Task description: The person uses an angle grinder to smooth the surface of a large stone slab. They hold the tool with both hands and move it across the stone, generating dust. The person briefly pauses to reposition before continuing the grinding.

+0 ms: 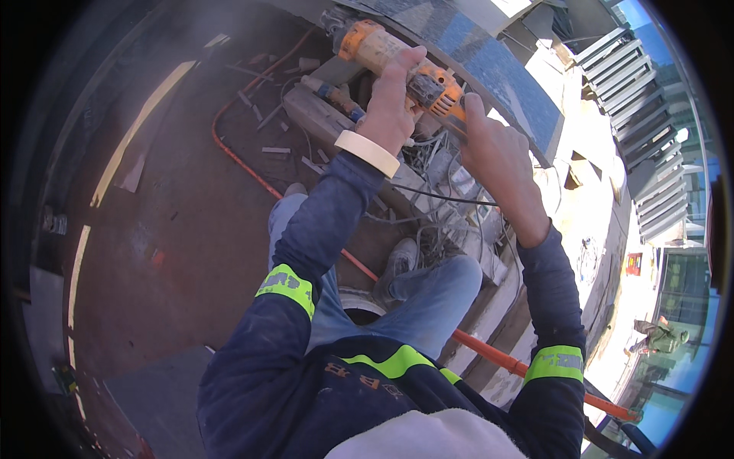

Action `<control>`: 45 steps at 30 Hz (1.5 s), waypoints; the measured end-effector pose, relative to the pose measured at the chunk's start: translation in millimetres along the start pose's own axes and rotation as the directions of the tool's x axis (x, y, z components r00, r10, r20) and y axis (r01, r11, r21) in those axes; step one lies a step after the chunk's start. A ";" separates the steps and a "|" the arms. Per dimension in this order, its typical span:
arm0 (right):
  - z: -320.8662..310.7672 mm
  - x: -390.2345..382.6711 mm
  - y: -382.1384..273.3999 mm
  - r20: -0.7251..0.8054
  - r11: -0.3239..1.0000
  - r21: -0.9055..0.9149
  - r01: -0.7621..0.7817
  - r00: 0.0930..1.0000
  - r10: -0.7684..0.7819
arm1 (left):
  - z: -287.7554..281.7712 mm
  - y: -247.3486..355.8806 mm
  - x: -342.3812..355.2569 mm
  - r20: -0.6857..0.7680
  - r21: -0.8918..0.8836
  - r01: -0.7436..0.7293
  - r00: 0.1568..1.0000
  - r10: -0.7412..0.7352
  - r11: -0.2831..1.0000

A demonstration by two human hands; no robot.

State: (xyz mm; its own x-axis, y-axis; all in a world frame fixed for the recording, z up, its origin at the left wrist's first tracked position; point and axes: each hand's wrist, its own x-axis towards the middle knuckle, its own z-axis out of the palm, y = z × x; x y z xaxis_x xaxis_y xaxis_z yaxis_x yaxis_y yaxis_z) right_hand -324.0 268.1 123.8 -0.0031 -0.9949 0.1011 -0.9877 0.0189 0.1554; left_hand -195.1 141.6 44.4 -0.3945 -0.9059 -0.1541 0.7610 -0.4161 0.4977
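Observation:
A dusty orange angle grinder [372, 46] is held in both my hands near the top of the head view, its working end to the upper left. My left hand [384, 107] is wrapped round the middle of its body. My right hand [498, 153] grips the rear end. The grinder lies along the near edge of a blue-grey stone slab [489, 65]; whether its disc touches the slab I cannot tell. A cream ring like a tape roll [367, 154] circles my left wrist. Below the grinder lies another orange power tool [334, 93], partly hidden by my left hand.
Tangled cables and rubble [440, 195] lie under the slab. An orange hose [252, 174] crosses the floor and passes my legs. Offcuts [264, 115] are scattered nearby, and dust hangs at upper left. Stacked grey metal lengths [634, 99] and a distant person [659, 336] are at right.

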 end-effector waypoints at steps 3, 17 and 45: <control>-7.3 -16.6 1.7 0.054 0.997 0.010 -0.080 0.995 0.079 | 13.5 -6.9 -25.4 -0.019 -0.008 0.010 1.000 -0.010 1.000; -15.5 -88.9 38.8 0.106 0.979 -0.016 -0.203 0.973 0.204 | 41.9 -70.0 -72.5 0.040 -0.084 0.034 0.999 -0.031 0.996; 6.9 -38.1 26.0 -0.062 1.000 0.014 -0.011 0.998 0.012 | 16.9 -36.1 -28.3 -0.010 -0.013 -0.023 1.000 0.023 1.000</control>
State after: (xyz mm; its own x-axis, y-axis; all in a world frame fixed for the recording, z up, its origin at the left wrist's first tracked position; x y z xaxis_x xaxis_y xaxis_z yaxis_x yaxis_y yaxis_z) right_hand -350.6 305.8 117.2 -0.0053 -0.9866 0.1632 -0.9897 0.0286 0.1406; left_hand -220.1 183.6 45.2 -0.3723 -0.9158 -0.1510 0.7766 -0.3964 0.4897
